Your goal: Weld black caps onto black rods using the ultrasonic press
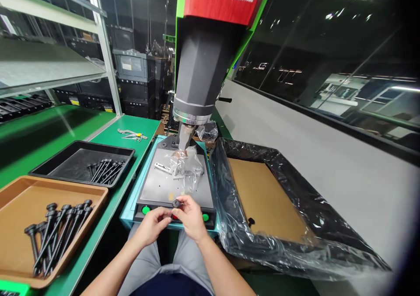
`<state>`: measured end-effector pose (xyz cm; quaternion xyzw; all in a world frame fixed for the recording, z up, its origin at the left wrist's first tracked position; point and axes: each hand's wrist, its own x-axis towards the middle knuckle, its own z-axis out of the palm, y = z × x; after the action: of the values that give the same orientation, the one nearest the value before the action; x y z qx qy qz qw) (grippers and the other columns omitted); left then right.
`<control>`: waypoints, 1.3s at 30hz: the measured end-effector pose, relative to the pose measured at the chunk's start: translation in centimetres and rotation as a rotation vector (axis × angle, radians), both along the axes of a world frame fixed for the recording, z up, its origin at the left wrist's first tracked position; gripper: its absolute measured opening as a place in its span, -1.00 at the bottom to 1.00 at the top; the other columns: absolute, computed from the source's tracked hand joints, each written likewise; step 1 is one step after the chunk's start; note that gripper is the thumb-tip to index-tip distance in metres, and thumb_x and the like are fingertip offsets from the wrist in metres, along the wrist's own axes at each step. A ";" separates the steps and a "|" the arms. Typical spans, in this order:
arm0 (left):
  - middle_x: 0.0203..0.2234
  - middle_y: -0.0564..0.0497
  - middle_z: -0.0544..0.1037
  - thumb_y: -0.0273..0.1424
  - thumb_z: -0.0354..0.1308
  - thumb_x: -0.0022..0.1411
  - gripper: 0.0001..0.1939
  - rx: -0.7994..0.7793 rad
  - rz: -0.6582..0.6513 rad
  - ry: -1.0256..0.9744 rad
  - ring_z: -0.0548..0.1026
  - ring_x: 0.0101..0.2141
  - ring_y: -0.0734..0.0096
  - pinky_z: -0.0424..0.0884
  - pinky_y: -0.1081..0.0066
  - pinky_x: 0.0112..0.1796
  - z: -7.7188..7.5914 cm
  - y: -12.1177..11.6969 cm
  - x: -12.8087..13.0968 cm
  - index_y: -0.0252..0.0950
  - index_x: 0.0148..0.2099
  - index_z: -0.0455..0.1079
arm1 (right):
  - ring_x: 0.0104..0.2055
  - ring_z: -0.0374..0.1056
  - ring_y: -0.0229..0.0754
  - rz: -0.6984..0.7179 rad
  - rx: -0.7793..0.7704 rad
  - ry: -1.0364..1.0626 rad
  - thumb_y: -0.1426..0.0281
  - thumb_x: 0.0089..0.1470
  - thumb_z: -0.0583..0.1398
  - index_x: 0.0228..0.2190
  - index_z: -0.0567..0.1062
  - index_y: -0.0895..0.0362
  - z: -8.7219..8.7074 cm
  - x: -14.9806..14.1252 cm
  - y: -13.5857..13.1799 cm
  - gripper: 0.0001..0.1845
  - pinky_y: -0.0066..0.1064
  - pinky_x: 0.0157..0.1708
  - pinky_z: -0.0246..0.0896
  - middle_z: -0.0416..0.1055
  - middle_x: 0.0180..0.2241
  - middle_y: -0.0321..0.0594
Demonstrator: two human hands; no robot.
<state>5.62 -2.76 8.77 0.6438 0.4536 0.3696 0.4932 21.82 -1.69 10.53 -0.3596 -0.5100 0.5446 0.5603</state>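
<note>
In front of the press plate's front edge, my right hand (191, 217) pinches a small black bolt (176, 203) between thumb and fingers. Its round head faces up, and the rest of it is hidden. Close beside it on the left is my left hand (153, 226), its fingers curled in and thumb near the forefinger. Whether anything sits in that grip is hidden. Beyond both hands, a metal fixture (179, 167) partly wrapped in clear plastic stands on the grey press plate (154, 184), under the machine's head (200, 64).
Several long black bolts lie in a brown tray (19, 191) and more in a black tray (59, 158), both on the green bench at left. Pliers (133, 134) lie behind. At right, a plastic-lined box (278, 156) holds cardboard (262, 191) with one black part (251, 221). Green buttons (146, 210) flank the plate's front.
</note>
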 end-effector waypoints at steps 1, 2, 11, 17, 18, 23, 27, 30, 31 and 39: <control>-0.37 -0.03 0.54 -0.27 0.10 0.18 -0.77 -0.002 0.005 -0.007 0.45 -0.32 0.29 0.36 0.39 -0.25 0.2 0.0 0.0 -0.30 -0.25 0.48 | -0.39 0.32 -0.25 0.014 0.013 -0.024 0.36 -0.12 0.37 -0.26 0.45 0.08 0.2 -0.1 -0.3 -0.67 -0.42 -0.38 0.26 0.42 -0.38 -0.31; -0.40 -0.02 0.53 -0.25 0.10 0.18 -0.77 -0.006 0.013 -0.012 0.44 -0.34 0.30 0.35 0.40 -0.27 0.3 0.1 0.1 -0.30 -0.27 0.47 | -0.39 0.32 -0.25 0.021 0.032 -0.050 0.38 -0.11 0.37 -0.26 0.45 0.08 0.3 -0.2 -0.6 -0.68 -0.42 -0.37 0.26 0.43 -0.39 -0.31; -0.40 -0.03 0.50 -0.27 0.09 0.21 -0.78 0.115 0.038 0.046 0.41 -0.34 0.32 0.32 0.41 -0.27 0.8 -0.2 -0.8 -0.29 -0.32 0.46 | -0.34 0.36 -0.23 0.053 0.027 -0.004 0.42 -0.11 0.36 -0.26 0.46 0.07 1.1 -1.3 -0.7 -0.69 -0.40 -0.31 0.30 0.43 -0.37 -0.30; -0.49 0.02 0.47 -0.29 0.07 0.20 -0.79 0.145 0.244 0.253 0.40 -0.41 0.34 0.30 0.42 -0.34 2.2 1.4 -6.1 -0.31 -0.36 0.43 | -0.20 0.39 -0.13 -0.030 -0.089 -0.015 0.30 -0.10 0.36 -0.06 0.38 0.07 0.9 -0.3 0.3 -0.46 -0.31 -0.24 0.36 0.44 -0.20 -0.14; -0.49 0.02 0.47 -0.28 0.06 0.19 -0.78 0.142 0.331 0.291 0.41 -0.41 0.35 0.31 0.42 -0.35 2.8 2.1 -7.7 -0.31 -0.36 0.42 | -0.21 0.40 -0.13 -0.033 -0.106 -0.032 0.27 -0.08 0.35 -0.06 0.38 0.08 0.7 0.0 0.3 -0.48 -0.30 -0.25 0.37 0.44 -0.22 -0.14; -0.38 0.00 0.56 -0.25 0.05 0.19 -0.77 0.011 0.692 0.820 0.48 -0.32 0.31 0.30 0.43 -0.31 6.7 6.6 -17.3 -0.26 -0.28 0.45 | -0.32 0.42 -0.11 -0.017 -0.148 -0.076 0.18 -0.03 0.33 -0.08 0.38 0.11 -0.1 1.7 -0.5 -0.49 -0.29 -0.32 0.39 0.46 -0.30 -0.14; -0.32 -0.18 0.57 -0.32 0.11 0.14 -0.80 -0.113 0.739 0.975 0.49 -0.26 0.13 0.31 0.35 -0.30 8.3 9.7 -22.4 -0.33 -0.29 0.47 | -0.31 0.43 -0.08 -0.045 -0.171 -0.067 0.13 -0.05 0.33 -0.08 0.38 0.10 0.0 2.9 -1.2 -0.47 -0.26 -0.33 0.40 0.47 -0.31 -0.14; -0.33 -0.22 0.58 -0.36 0.17 0.09 -0.84 -0.176 0.673 1.025 0.50 -0.27 0.13 0.32 0.36 -0.30 7.7 11.3 -23.1 -0.35 -0.31 0.48 | -0.32 0.43 -0.07 -0.076 -0.176 -0.083 0.12 -0.05 0.33 -0.08 0.39 0.11 0.1 3.8 -1.5 -0.46 -0.24 -0.31 0.40 0.48 -0.31 -0.12; -0.32 -0.21 0.58 -0.37 0.19 0.07 -0.85 -0.188 0.646 1.034 0.50 -0.27 0.14 0.32 0.38 -0.30 7.3 11.6 -22.9 -0.35 -0.31 0.48 | -0.33 0.43 -0.07 -0.090 -0.175 -0.089 0.12 -0.05 0.33 -0.09 0.39 0.11 0.2 4.0 -1.6 -0.46 -0.24 -0.32 0.39 0.48 -0.32 -0.12; -0.35 -0.13 0.59 -0.19 0.14 0.16 -0.70 -0.169 0.532 1.094 0.50 -0.26 0.17 0.33 0.36 -0.25 7.8 10.7 -20.7 -0.34 -0.30 0.50 | -0.38 0.43 -0.10 -0.180 -0.156 -0.183 0.09 -0.08 0.34 -0.10 0.43 0.11 0.9 8.2 -2.1 -0.45 -0.28 -0.35 0.38 0.50 -0.34 -0.14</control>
<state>-15.11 7.94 16.55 0.5635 0.8139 0.0587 0.1289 30.00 -3.83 11.47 -0.4945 -0.4809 0.4952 0.5282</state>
